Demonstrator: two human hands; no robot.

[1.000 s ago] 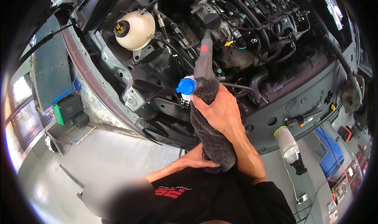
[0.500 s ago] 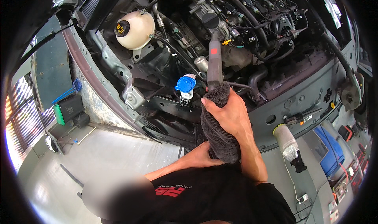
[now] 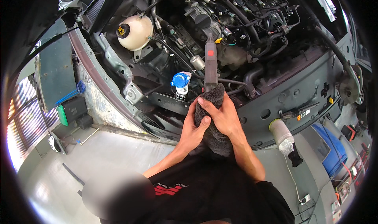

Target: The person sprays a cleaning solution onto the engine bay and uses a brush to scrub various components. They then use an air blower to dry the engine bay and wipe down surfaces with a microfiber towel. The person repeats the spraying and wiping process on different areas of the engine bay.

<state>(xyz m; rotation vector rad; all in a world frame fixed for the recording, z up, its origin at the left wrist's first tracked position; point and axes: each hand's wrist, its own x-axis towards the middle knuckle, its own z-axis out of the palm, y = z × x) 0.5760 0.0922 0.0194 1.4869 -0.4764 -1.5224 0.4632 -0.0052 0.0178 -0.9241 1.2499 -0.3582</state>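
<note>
A dark grey microfibre towel (image 3: pixel 220 141) is bunched around the lower end of a long dark grey tool (image 3: pixel 211 68) with a red button. The tool's narrow end points into the engine bay, close to the black oil cap (image 3: pixel 202 21). My right hand (image 3: pixel 225 117) is wrapped over the towel from the right, thumb on top. My left hand (image 3: pixel 191 125) closes on the towel from the left, its thumb raised along the near side. The part of the tool under the towel is hidden.
Left of the tool stand a blue filler cap (image 3: pixel 181 79) and a white coolant tank (image 3: pixel 142 33). A clear bottle (image 3: pixel 281 132) hangs at the front panel (image 3: pixel 293 100), beside a dark tool (image 3: pixel 301 110). A blue cover (image 3: pixel 332 151) lies on the right.
My left hand has moved up from the towel's lower end to its upper part, opposite my right hand. The tool and towel have shifted slightly left in view.
</note>
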